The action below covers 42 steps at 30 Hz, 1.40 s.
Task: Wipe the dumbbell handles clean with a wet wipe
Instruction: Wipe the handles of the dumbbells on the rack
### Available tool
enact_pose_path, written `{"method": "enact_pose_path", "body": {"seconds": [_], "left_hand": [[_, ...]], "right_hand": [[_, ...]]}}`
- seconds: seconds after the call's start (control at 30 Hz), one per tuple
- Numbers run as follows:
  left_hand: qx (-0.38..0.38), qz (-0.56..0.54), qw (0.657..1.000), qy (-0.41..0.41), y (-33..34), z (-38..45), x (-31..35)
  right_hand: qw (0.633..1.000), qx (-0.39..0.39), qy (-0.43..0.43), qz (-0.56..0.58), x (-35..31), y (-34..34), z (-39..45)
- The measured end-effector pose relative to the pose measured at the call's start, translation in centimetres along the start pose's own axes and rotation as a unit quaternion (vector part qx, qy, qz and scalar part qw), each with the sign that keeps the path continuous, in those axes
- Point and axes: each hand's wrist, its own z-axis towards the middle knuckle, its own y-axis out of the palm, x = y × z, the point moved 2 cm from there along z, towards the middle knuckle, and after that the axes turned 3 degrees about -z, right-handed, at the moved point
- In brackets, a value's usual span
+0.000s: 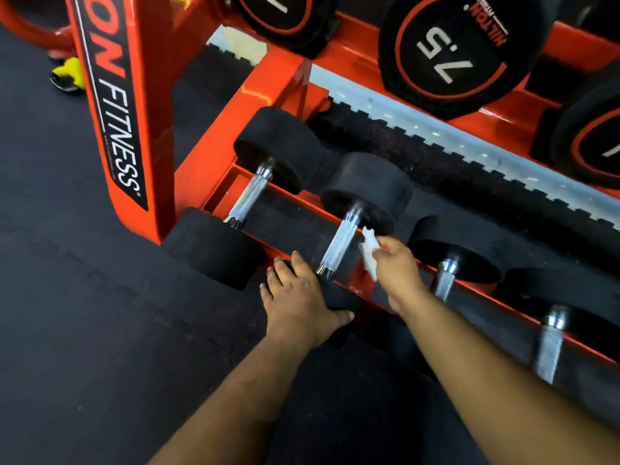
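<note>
On the bottom tier of the orange rack (268, 85), your second dumbbell from the left lies with its knurled chrome handle (339, 245) bare and running front to back. Your right hand (397, 263) pinches a crumpled white wet wipe (369, 253) between thumb and curled fingers, just beside the handle's right side; contact between wipe and metal cannot be told. Your left hand (298, 297) rests over that dumbbell's near black head (339, 297), fingers spread and draped, thumb hooked round its front. Leftmost dumbbell handle (250, 196) sits near; two more handles (444, 280) (550, 344) lie to the right, the far one blurred and partly cut off by your forearm. Floor (84, 297): dark speckled rubber matting, with a pale toothed seam (469, 129) behind the rack. Rack upright (117, 112) reads "FITNESS", earlier letters cut off by the frame edge. Upper-tier dumbbell end (446, 58) reads "7.5", inverted; small red lettering near it is illegible. Yellow shoe (68, 75) at upper left, partly hidden behind the upright.
</note>
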Motion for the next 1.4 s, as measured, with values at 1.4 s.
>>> {"method": "enact_pose_path", "body": {"seconds": [1.4], "left_hand": [[-0.036,-0.328,0.942,-0.066,-18.2,-34.3,19.8]], "right_hand": [[0.935,-0.108,0.220,0.257,-25.8,-25.7,-32.4]]}}
